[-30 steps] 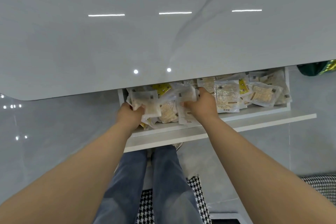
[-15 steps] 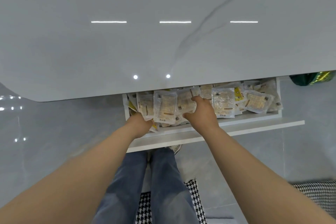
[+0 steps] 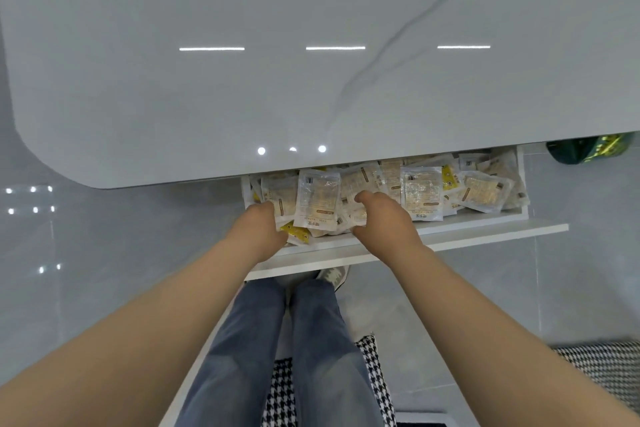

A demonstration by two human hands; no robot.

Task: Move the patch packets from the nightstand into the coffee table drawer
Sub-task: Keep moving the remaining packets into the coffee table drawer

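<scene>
Packets (image 3: 318, 201), too many to count, fill one open drawer (image 3: 450, 236); both arms reach in, right hand (image 3: 384, 222) pinching several under its thumb, left hand (image 3: 265, 229) with its grip hidden among them.

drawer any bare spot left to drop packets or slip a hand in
The patch packets fill the drawer wall to wall, thickest between the left hand and right hand. Only a thin strip shows along its front wall, right of the right hand. The table top above is bare.
</scene>
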